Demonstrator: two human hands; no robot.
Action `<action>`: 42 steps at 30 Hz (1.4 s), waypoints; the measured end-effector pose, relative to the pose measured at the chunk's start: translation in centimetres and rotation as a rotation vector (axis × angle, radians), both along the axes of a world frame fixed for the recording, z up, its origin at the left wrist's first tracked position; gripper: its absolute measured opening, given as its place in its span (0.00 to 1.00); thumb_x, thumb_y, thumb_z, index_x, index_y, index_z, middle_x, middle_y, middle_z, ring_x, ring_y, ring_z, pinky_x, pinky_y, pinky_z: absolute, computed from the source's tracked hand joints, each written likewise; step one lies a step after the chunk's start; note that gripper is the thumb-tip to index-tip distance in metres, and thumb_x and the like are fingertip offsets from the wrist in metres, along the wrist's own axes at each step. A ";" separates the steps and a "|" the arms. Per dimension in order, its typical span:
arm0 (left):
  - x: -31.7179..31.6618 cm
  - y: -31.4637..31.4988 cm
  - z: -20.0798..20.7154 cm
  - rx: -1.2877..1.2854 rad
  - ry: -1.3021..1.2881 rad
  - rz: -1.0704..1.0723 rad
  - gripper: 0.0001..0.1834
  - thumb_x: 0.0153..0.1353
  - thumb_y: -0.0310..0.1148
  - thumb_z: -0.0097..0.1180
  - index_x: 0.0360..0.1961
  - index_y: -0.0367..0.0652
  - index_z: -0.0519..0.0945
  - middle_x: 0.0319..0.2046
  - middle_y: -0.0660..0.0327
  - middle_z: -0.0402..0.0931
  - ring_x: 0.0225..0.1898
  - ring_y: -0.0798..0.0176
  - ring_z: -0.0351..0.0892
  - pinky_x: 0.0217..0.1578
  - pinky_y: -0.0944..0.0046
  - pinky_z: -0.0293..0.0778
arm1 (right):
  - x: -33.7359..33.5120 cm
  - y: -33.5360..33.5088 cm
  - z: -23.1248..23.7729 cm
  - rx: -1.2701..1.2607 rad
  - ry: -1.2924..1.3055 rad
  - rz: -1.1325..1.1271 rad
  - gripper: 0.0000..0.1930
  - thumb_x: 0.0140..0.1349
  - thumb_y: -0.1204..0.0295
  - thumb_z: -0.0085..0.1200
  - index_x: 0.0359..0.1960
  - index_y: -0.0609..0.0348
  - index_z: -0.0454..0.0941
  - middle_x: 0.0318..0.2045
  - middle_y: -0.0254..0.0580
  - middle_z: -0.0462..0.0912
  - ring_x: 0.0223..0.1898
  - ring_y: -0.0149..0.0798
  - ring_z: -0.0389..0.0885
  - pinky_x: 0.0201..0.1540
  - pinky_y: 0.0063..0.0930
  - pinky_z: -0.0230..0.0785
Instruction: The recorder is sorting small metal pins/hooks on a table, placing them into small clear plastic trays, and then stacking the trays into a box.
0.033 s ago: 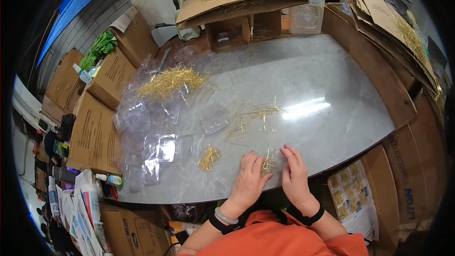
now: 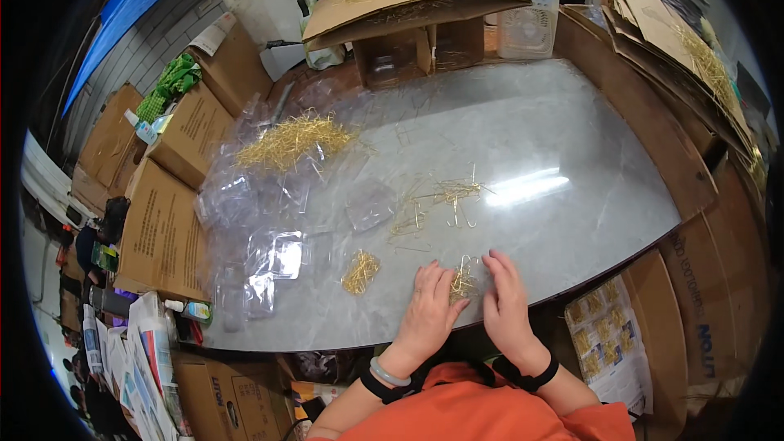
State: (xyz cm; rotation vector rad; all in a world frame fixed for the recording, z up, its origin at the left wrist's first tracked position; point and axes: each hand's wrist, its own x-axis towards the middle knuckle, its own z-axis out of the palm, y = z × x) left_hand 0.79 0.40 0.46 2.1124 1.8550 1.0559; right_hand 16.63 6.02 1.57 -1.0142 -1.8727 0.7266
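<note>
A small bunch of gold wire hooks (image 2: 464, 281) lies on the grey tabletop (image 2: 563, 233) near its front edge, between my two hands. My left hand (image 2: 428, 307) rests just left of it, fingers stretched out and thumb tip close to the bunch's lower end. On the other side, my right hand (image 2: 508, 304) stands slightly apart from the hooks with its fingers extended. Further left sits a neat gold bundle (image 2: 360, 272). Loose hooks (image 2: 457, 192) are scattered beyond my hands, and a big heap of hooks (image 2: 296, 142) lies at the far left.
Clear plastic packs (image 2: 265, 257) cover the table's left side. Cardboard boxes (image 2: 167, 229) line the left edge. At the back is a cardboard shelf (image 2: 408, 2) beside a white plastic basket (image 2: 527, 23). A sheet of filled packs (image 2: 603, 328) sits low at the right.
</note>
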 end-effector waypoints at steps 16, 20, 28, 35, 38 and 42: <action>-0.6 0.1 0.3 -0.007 0.002 -0.057 0.27 0.62 0.31 0.66 0.60 0.37 0.72 0.59 0.46 0.71 0.66 0.36 0.67 0.69 0.39 0.63 | 0.6 1.5 0.5 0.042 -0.156 0.073 0.20 0.59 0.86 0.55 0.54 0.61 0.79 0.47 0.52 0.82 0.46 0.56 0.81 0.51 0.42 0.74; -0.4 0.0 0.0 0.008 -0.043 -0.042 0.32 0.61 0.30 0.67 0.63 0.36 0.68 0.60 0.44 0.70 0.67 0.35 0.66 0.69 0.38 0.62 | 0.2 1.4 0.2 0.108 -0.160 -0.012 0.27 0.59 0.89 0.46 0.62 0.64 0.73 0.59 0.61 0.75 0.56 0.62 0.77 0.60 0.45 0.71; -0.7 -0.1 -0.4 -0.008 -0.044 -0.044 0.33 0.60 0.28 0.67 0.64 0.34 0.67 0.60 0.42 0.71 0.67 0.35 0.66 0.71 0.38 0.60 | -0.7 0.7 0.6 -0.154 0.086 0.195 0.31 0.56 0.87 0.49 0.65 0.63 0.70 0.60 0.57 0.74 0.62 0.59 0.71 0.65 0.45 0.67; -0.6 0.1 -0.2 0.006 -0.051 -0.062 0.31 0.61 0.31 0.67 0.63 0.34 0.69 0.60 0.43 0.71 0.67 0.35 0.67 0.70 0.38 0.60 | 1.9 1.1 1.3 0.212 -0.374 0.055 0.19 0.56 0.78 0.63 0.51 0.57 0.81 0.41 0.40 0.84 0.47 0.49 0.78 0.52 0.45 0.70; -0.7 0.0 0.0 0.005 -0.046 -0.056 0.31 0.61 0.31 0.67 0.63 0.34 0.69 0.60 0.43 0.71 0.67 0.35 0.67 0.70 0.39 0.61 | 1.3 1.8 0.4 0.231 -0.285 0.081 0.16 0.55 0.79 0.63 0.47 0.57 0.82 0.36 0.40 0.85 0.40 0.48 0.80 0.47 0.42 0.72; -0.7 0.0 0.1 -0.007 -0.059 -0.047 0.31 0.62 0.31 0.67 0.63 0.33 0.69 0.60 0.43 0.71 0.67 0.35 0.67 0.70 0.39 0.61 | 1.0 2.2 1.1 0.252 -0.219 0.127 0.15 0.55 0.83 0.61 0.45 0.59 0.83 0.35 0.43 0.85 0.38 0.48 0.82 0.42 0.40 0.76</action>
